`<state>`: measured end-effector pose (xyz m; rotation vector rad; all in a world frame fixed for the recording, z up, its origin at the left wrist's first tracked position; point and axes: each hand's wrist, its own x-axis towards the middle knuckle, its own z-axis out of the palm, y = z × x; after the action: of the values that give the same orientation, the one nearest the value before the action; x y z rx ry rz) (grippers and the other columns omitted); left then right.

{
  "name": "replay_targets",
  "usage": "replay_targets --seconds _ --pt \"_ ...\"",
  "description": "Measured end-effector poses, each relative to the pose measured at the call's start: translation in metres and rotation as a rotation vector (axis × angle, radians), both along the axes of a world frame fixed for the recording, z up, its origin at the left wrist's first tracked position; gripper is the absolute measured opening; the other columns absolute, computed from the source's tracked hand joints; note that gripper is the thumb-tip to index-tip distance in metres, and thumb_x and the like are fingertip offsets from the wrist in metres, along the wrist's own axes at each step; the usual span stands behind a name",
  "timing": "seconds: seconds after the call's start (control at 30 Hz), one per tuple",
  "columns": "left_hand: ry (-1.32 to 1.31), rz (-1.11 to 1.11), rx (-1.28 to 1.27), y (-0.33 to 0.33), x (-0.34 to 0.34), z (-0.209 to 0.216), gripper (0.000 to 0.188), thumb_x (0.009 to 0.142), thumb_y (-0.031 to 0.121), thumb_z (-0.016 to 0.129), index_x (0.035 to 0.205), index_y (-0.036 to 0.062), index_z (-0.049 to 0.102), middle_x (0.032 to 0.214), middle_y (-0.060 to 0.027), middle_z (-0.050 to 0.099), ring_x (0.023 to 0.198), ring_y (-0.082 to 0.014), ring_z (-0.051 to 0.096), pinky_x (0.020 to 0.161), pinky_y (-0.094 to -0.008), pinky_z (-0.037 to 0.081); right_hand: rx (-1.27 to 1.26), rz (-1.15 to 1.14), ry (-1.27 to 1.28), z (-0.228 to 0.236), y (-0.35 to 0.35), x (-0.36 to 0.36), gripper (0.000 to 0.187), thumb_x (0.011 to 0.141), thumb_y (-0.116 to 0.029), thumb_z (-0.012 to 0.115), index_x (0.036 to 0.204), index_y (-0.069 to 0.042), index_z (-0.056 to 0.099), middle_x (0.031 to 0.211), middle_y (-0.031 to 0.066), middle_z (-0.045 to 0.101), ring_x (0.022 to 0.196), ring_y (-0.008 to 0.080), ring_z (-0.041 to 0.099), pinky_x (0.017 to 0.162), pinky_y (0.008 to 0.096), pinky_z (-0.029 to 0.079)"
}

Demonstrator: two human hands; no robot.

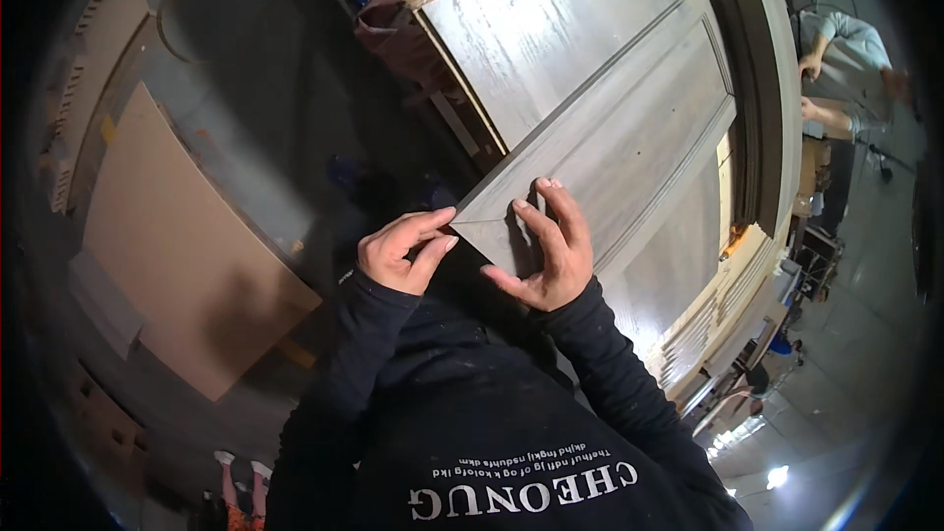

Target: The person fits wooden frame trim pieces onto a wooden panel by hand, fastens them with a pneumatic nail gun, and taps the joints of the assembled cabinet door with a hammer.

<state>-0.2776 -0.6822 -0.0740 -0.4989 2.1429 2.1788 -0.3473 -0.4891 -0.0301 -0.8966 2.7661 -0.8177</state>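
The left hand (398, 254) has its thumb and pointing finger close together, a narrow gap between the tips, right at the near corner of a long grey panel (639, 143). I can't tell if they are squeezing it. The right hand (559, 261) is wide, with its fingers spread. Two fingertips are on or just over the top of the panel, and the thumb sticks out to the left, near the panel's close end.

The panel lies on a slant, going up and to the right, away from the hands. It has a raised border around a flat middle. A wide, shiny grey board (551, 25) shows beside and below it. At the panel's far end there is a pile of dark boards (749, 108). Pale wood strips (713, 310) are to the right, near the panel.

Farther off on the left is a big light-brown board (187, 246). On the far right, another person (846, 54) in light sleeves has both hands near the dark pile.
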Motion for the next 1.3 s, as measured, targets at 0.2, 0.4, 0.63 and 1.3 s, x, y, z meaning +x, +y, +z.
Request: replay_targets --seconds 0.2,0.4,0.63,1.3 --pt "0.167 -0.006 -0.201 0.0 -0.003 -0.002 0.029 0.072 -0.006 0.067 0.101 0.0013 0.065 0.093 -0.0121 0.066 0.076 -0.0148 0.065 0.068 -0.0246 0.051 -0.038 -0.042 0.035 -0.009 -0.002 0.004 0.061 0.061 -0.033 0.079 0.113 -0.008 0.059 0.126 0.0193 0.046 0.12 0.0377 0.043 0.098 0.0461 0.037" --pt "0.029 0.035 0.015 0.006 0.001 0.003 0.025 0.074 -0.004 0.068 0.099 0.0 0.064 0.091 -0.0126 0.065 0.076 -0.0164 0.065 0.067 -0.0246 0.051 -0.128 -0.043 0.072 -0.01 0.0 0.006 0.056 0.059 -0.034 0.081 0.103 -0.006 0.06 0.115 0.0168 0.051 0.111 0.0348 0.049 0.094 0.0462 0.039" --pt "0.038 0.112 -0.093 0.013 0.003 0.001 0.023 0.075 0.001 0.069 0.098 0.0006 0.064 0.089 -0.0132 0.065 0.078 -0.0208 0.065 0.068 -0.0269 0.051 -0.101 0.019 0.077 -0.007 -0.002 0.005 0.045 0.058 -0.034 0.082 0.088 -0.006 0.063 0.086 0.0079 0.056 0.091 0.0272 0.054 0.082 0.0426 0.042" --pt "0.057 0.131 -0.216 0.018 0.001 -0.002 0.015 0.078 0.004 0.066 0.093 0.0004 0.062 0.085 -0.0125 0.064 0.077 -0.0234 0.064 0.067 -0.0294 0.051 -0.128 0.002 -0.012 -0.009 -0.001 0.006 0.047 0.065 -0.039 0.077 0.096 -0.007 0.06 0.097 0.0097 0.055 0.099 0.0282 0.052 0.089 0.0456 0.036"
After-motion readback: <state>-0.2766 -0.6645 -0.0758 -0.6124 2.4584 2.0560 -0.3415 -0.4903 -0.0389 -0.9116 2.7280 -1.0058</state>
